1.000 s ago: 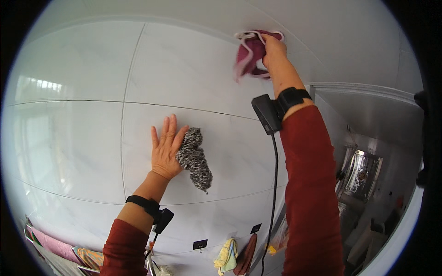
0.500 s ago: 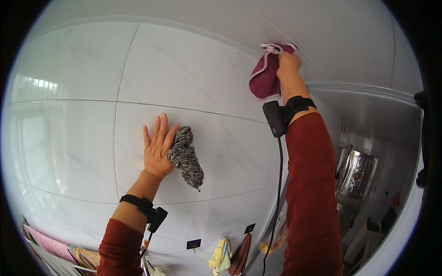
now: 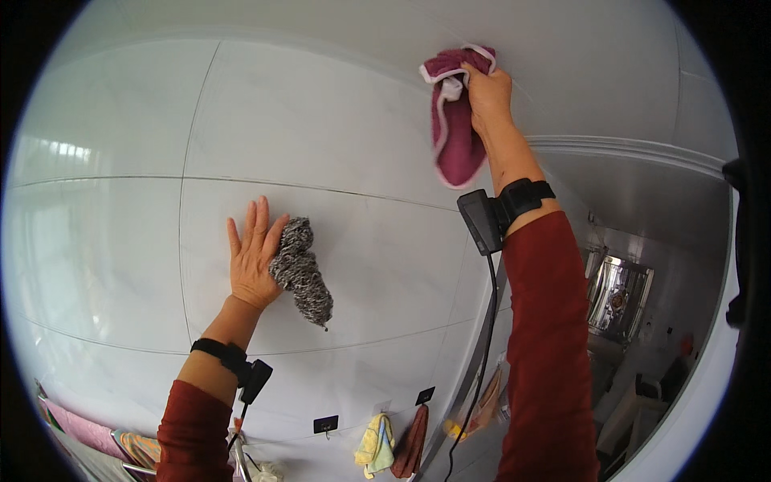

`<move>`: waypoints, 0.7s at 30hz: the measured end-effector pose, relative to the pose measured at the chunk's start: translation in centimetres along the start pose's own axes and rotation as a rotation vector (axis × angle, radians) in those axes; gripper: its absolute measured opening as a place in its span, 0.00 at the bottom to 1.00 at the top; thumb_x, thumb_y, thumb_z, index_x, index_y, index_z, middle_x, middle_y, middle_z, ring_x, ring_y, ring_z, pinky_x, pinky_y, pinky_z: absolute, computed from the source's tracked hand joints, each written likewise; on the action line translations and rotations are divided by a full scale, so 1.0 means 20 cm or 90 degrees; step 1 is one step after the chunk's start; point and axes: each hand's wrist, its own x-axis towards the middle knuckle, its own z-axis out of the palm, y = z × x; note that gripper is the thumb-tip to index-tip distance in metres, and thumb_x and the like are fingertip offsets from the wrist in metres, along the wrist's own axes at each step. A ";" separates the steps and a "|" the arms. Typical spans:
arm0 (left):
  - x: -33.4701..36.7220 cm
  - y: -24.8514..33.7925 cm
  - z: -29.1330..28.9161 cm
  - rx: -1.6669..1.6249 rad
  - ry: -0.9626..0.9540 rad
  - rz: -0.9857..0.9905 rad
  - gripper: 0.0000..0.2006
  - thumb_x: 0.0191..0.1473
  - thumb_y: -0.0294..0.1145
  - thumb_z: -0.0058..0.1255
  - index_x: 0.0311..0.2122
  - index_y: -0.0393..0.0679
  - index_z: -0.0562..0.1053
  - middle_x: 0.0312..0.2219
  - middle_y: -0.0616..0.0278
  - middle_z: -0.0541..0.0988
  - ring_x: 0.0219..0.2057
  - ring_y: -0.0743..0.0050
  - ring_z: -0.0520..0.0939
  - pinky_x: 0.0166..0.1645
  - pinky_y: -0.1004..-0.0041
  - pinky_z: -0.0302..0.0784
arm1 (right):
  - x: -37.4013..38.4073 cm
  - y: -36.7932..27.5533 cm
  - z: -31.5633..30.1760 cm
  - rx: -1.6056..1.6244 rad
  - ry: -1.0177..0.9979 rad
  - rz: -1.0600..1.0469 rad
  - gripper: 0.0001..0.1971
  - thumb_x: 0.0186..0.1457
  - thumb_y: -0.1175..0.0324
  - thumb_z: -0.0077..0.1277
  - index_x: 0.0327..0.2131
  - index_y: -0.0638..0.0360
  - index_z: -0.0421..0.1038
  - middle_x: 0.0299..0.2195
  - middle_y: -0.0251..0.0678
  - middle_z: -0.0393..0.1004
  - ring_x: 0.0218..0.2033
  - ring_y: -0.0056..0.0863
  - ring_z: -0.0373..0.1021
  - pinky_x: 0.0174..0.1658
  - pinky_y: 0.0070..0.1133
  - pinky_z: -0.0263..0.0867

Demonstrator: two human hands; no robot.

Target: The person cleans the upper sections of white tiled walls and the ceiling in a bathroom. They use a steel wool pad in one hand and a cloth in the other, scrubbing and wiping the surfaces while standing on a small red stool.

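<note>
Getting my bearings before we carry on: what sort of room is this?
Probably a home bathroom or washroom, though I can't be certain: glossy wall tiles, a pink towel on a rack at lower left, and a yellow cloth hanging on the wall.

Over about one second: right hand [image 3: 490, 95], gripping the maroon cloth [image 3: 461, 153], goes toward the door frame [image 3: 626, 146], then reverses slightly, now higher and farther left than half a second ago. Cloth: blurred, short flap at first; now sharp, its lower part hanging longer and narrower, white edging folded inward at centre. View: tiled wall [image 3: 385, 265] shifts steadily leftward in frame. Hanging bag [image 3: 487, 408] beside right sleeve [image 3: 550, 345]: more of it exposed.
</note>
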 end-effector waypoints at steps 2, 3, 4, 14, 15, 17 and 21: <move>0.00 -0.01 0.00 0.012 0.001 -0.002 0.31 0.52 0.52 0.47 0.60 0.50 0.63 0.67 0.50 0.49 0.68 0.52 0.49 0.67 0.45 0.30 | 0.00 -0.05 -0.06 0.071 0.053 0.050 0.05 0.49 0.76 0.55 0.29 0.69 0.72 0.28 0.39 0.76 0.33 0.33 0.73 0.36 0.29 0.69; 0.00 -0.01 0.01 0.008 0.010 -0.002 0.31 0.52 0.52 0.47 0.60 0.50 0.63 0.67 0.50 0.49 0.68 0.52 0.49 0.67 0.45 0.30 | 0.01 -0.09 -0.10 0.172 0.118 0.086 0.05 0.49 0.77 0.55 0.29 0.69 0.72 0.28 0.40 0.76 0.33 0.35 0.74 0.36 0.30 0.70; 0.00 -0.01 0.01 0.006 0.013 0.003 0.31 0.52 0.52 0.47 0.60 0.50 0.63 0.67 0.49 0.49 0.68 0.52 0.49 0.67 0.45 0.30 | 0.02 -0.12 -0.13 0.287 0.162 0.142 0.05 0.49 0.77 0.54 0.29 0.70 0.72 0.28 0.40 0.76 0.33 0.36 0.74 0.36 0.30 0.70; 0.00 0.01 0.01 -0.016 0.020 -0.004 0.31 0.52 0.51 0.47 0.59 0.50 0.63 0.67 0.50 0.48 0.68 0.52 0.49 0.67 0.45 0.31 | 0.02 -0.12 0.02 0.061 0.173 -0.026 0.13 0.46 0.71 0.60 0.31 0.75 0.73 0.30 0.52 0.77 0.30 0.39 0.74 0.32 0.33 0.69; 0.00 0.01 0.00 -0.023 0.026 -0.001 0.31 0.52 0.52 0.48 0.59 0.50 0.63 0.67 0.50 0.48 0.68 0.52 0.49 0.67 0.45 0.31 | 0.01 -0.12 0.03 0.190 0.275 0.032 0.14 0.45 0.72 0.61 0.32 0.75 0.73 0.32 0.52 0.77 0.29 0.38 0.73 0.31 0.31 0.69; 0.00 0.01 0.00 -0.035 0.017 -0.005 0.31 0.52 0.52 0.48 0.59 0.50 0.63 0.67 0.50 0.48 0.68 0.52 0.49 0.67 0.45 0.31 | 0.01 -0.12 0.03 0.178 0.227 0.001 0.12 0.43 0.74 0.62 0.31 0.73 0.74 0.27 0.44 0.77 0.27 0.32 0.72 0.30 0.28 0.69; 0.00 0.01 0.00 -0.039 0.022 -0.001 0.32 0.51 0.52 0.50 0.59 0.50 0.63 0.67 0.50 0.48 0.68 0.52 0.49 0.67 0.44 0.32 | 0.03 -0.09 0.04 -0.011 -0.003 -0.130 0.11 0.43 0.73 0.62 0.28 0.70 0.74 0.25 0.43 0.76 0.27 0.29 0.70 0.30 0.27 0.65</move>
